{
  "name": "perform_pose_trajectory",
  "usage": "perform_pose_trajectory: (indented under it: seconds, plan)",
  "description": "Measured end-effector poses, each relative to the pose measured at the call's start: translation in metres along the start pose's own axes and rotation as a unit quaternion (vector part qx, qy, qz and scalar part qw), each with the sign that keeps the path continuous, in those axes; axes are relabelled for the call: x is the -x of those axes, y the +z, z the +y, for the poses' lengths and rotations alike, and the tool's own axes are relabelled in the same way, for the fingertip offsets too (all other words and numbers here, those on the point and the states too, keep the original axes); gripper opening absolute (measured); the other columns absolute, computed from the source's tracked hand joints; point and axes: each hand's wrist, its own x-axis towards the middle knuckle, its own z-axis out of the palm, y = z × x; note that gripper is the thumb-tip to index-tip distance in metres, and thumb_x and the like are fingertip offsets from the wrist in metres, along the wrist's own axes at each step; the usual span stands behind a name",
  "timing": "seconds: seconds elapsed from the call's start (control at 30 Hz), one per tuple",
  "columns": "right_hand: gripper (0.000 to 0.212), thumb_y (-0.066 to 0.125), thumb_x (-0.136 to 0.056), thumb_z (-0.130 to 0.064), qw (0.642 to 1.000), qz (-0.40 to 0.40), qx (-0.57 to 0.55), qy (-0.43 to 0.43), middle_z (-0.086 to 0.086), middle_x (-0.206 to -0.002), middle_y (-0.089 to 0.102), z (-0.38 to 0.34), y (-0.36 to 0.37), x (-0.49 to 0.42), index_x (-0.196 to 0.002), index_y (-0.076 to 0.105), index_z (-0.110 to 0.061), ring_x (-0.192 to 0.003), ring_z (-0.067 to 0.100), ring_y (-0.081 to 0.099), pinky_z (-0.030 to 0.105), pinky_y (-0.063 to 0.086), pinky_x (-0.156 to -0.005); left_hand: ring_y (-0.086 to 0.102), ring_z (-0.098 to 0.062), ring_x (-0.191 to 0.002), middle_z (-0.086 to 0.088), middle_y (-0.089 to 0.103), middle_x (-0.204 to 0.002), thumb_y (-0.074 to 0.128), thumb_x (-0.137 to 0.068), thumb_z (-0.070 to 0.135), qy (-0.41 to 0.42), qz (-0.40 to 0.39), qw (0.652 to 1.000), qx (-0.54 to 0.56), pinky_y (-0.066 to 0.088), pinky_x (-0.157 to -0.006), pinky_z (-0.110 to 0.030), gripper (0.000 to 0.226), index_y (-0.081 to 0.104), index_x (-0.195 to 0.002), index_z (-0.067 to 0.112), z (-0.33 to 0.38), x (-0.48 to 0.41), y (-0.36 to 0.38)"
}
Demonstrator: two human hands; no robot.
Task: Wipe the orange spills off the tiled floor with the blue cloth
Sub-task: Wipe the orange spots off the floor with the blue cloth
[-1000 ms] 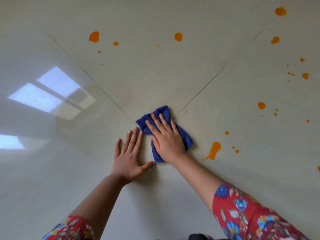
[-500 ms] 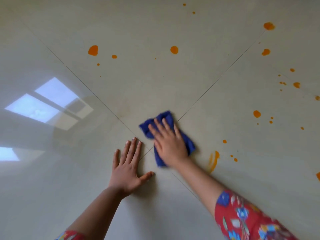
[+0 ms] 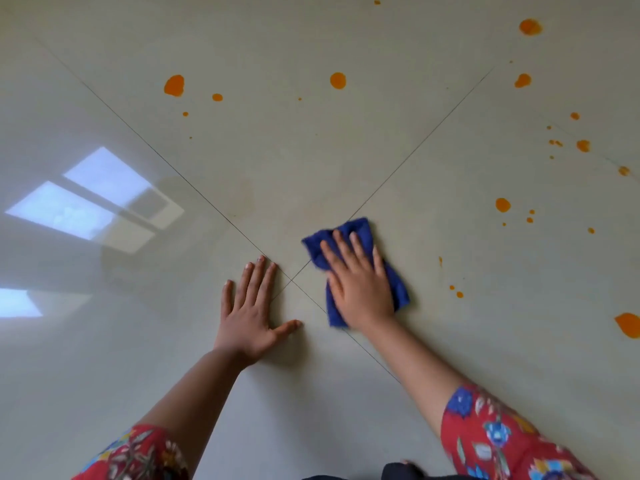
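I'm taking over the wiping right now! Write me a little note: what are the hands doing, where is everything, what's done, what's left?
Left hand: flat on the floor, fingers straight, holding nothing.
Right hand: pressing flat on the blue cloth, beside where the tile lines cross.
Done: the floor right around the cloth looks free of orange.
Left: a thin streak and two dots just right of the cloth, a big splash at the right edge, and many drops farther up, such as the blob at upper left.
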Motion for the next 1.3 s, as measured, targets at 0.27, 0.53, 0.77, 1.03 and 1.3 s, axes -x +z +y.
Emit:
perform_pose_trajectory:
  seconds: [0.27,0.53,0.77,1.03,1.3]
  plan:
    - [0.059,0.031,-0.094,-0.04,0.965,0.057,0.024,0.254,0.004,-0.159,0.024,0.038,-0.004,0.106,-0.151,0.03,-0.022,-0.146,0.028,0.023,0.054,0.017,-0.114,-0.036,-0.012,-0.139,0.007,-0.037,-0.151,0.041,-0.06,0.088,0.083,-0.059,0.995,-0.018,-0.025,-0.111,-0.043,0.122,-0.023,-0.147,0.033,0.069,-0.013,0.017]
    - [0.055,0.033,-0.094,-0.038,0.995,0.014,0.031,0.092,-0.003,-0.157,0.029,0.061,-0.009,0.037,-0.149,0.033,-0.029,-0.144,0.022,0.029,0.05,0.017,-0.113,-0.041,-0.013,-0.136,0.006,-0.044,-0.147,0.061,-0.047,0.088,0.077,-0.114,0.99,-0.036,-0.025,-0.109,-0.045,0.145,-0.03,-0.145,0.03,0.067,-0.018,0.014]
    - [0.056,0.033,-0.094,-0.036,0.983,0.036,0.003,0.177,0.001,-0.159,0.024,0.016,-0.002,0.125,-0.149,0.034,-0.023,-0.145,0.023,0.025,0.05,0.027,-0.109,-0.042,-0.009,-0.134,0.007,-0.043,-0.148,0.057,-0.045,0.09,0.068,-0.122,0.989,-0.039,-0.036,-0.101,-0.036,0.144,-0.03,-0.144,0.032,0.071,-0.019,0.009]
    - [0.054,0.034,-0.093,-0.035,0.979,0.038,0.003,0.198,0.0,-0.156,0.033,0.096,-0.013,0.041,-0.146,0.038,-0.025,-0.142,0.022,0.034,0.049,0.035,-0.107,-0.044,-0.008,-0.132,0.009,-0.045,-0.145,0.061,-0.046,0.089,0.069,-0.131,0.988,-0.033,-0.04,-0.096,-0.03,0.145,-0.032,-0.142,0.034,0.075,-0.016,0.003]
    - [0.056,0.034,-0.094,-0.038,0.99,0.044,-0.008,0.136,0.0,-0.158,0.027,0.018,-0.002,0.122,-0.149,0.034,-0.025,-0.145,0.023,0.026,0.047,0.025,-0.111,-0.045,-0.007,-0.131,0.01,-0.047,-0.143,0.062,-0.046,0.087,0.066,-0.13,0.989,-0.035,-0.039,-0.097,-0.03,0.143,-0.035,-0.138,0.038,0.076,-0.016,0.002]
